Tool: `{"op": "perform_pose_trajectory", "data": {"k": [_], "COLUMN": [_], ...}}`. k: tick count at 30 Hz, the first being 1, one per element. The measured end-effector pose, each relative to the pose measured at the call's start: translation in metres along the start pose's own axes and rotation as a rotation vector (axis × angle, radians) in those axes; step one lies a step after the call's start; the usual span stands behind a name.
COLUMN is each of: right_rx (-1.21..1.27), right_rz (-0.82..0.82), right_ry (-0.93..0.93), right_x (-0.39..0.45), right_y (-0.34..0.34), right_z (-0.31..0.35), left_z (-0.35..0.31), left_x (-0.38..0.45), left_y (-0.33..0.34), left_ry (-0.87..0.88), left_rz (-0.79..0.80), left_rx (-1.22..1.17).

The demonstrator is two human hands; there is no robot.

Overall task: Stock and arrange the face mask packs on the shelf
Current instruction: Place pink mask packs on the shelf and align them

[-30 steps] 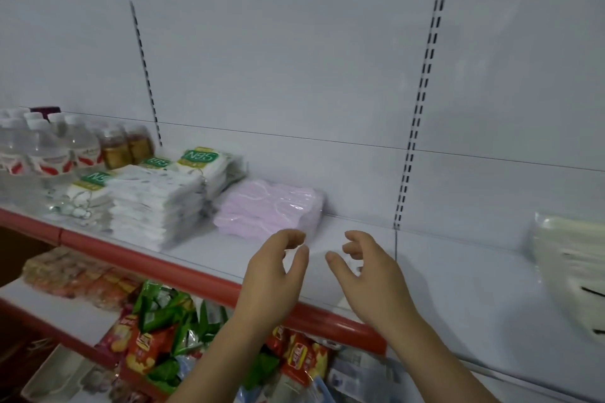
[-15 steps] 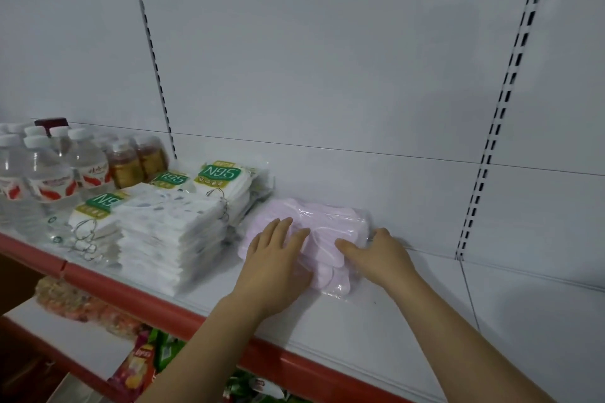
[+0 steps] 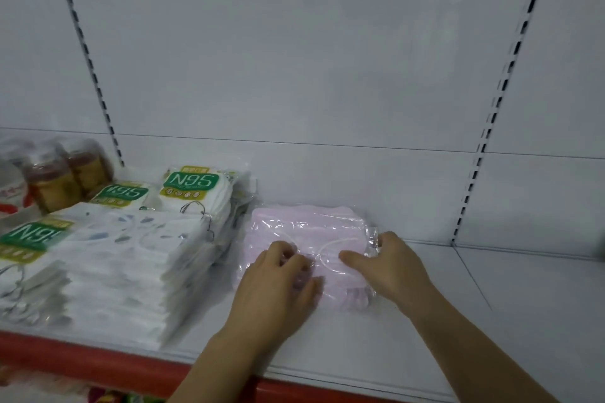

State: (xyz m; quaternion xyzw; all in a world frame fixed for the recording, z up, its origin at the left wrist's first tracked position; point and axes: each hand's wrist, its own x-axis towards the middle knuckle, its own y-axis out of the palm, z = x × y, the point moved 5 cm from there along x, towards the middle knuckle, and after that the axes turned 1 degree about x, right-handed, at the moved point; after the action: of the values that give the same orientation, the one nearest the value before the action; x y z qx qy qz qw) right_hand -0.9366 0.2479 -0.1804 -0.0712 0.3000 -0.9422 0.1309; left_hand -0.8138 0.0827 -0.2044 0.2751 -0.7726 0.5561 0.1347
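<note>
A: Start with the biggest thing. What carries it all?

B: The white shelf [image 3: 409, 330] with its red front edge. Toward its left end sit stacks of white N95 mask packs [image 3: 131, 258], running from the front edge back to the rear panel. Amber bottles [image 3: 65, 180] stand behind them at the far left rear.

A: And the pack being handled?

B: The pink mask pack [image 3: 307, 235] lies flat just right of the white stacks, toward the back of the shelf, in clear film.

A: The hands?

B: Both are on it. The left hand [image 3: 278, 291] lies over its front left part with fingers bent onto the film. The right hand [image 3: 389, 268] is at its right end, fingers curled round that edge, thumb on top. I judge both are gripping it, the two hands a little apart.

A: How far along?

B: The white stacks look arranged. The pink pack seems still to be squared up beside them. The shelf to its right holds nothing in view, so more stock may be due there.

A: What differs from a second ago?

B: Then the hands hovered in front of the shelf, off the pack. Half a second ago the left palm lay flat; now its fingers are bent.
</note>
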Motion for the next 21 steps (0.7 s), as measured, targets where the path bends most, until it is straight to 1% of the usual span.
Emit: {"op": "perform_pose_trajectory", "data": {"k": [2, 5, 8, 11, 14, 16, 18, 20, 21], "right_rx": [0.038, 0.115, 0.246, 0.384, 0.421, 0.350, 0.230, 0.216, 0.229], "right_rz": [-0.031, -0.017, -0.070, -0.064, -0.047, -0.075, -0.163, -0.217, -0.233], "right_ry": [0.029, 0.052, 0.024, 0.029, 0.041, -0.008, -0.098, -0.174, -0.187], "right_x": [0.000, -0.004, -0.012, -0.020, -0.026, -0.034, -0.049, -0.066, -0.072], "right_y": [0.006, 0.015, 0.019, 0.029, 0.031, 0.018, -0.005, -0.029, -0.039], "right_z": [-0.005, -0.009, -0.005, 0.002, 0.005, 0.006, 0.008, 0.004, -0.002], "left_z": [0.000, 0.005, 0.007, 0.008, 0.007, 0.005, 0.005, 0.005, 0.005], "left_x": [-0.001, -0.002, 0.000, -0.001, -0.003, -0.004, -0.005, -0.004, -0.004], "left_y": [0.000, 0.000, 0.001, -0.001, -0.008, -0.019, -0.033, -0.045, -0.047], "left_ry": [-0.013, -0.079, -0.107, -0.115, -0.137, -0.129, -0.096, -0.087, -0.104], "left_rz": [-0.008, -0.029, -0.022, -0.035, -0.047, -0.124, -0.286, -0.429, -0.458], "left_rx": [-0.054, -0.166, -0.232, -0.285, -0.365, -0.429, -0.435, -0.407, -0.410]}}
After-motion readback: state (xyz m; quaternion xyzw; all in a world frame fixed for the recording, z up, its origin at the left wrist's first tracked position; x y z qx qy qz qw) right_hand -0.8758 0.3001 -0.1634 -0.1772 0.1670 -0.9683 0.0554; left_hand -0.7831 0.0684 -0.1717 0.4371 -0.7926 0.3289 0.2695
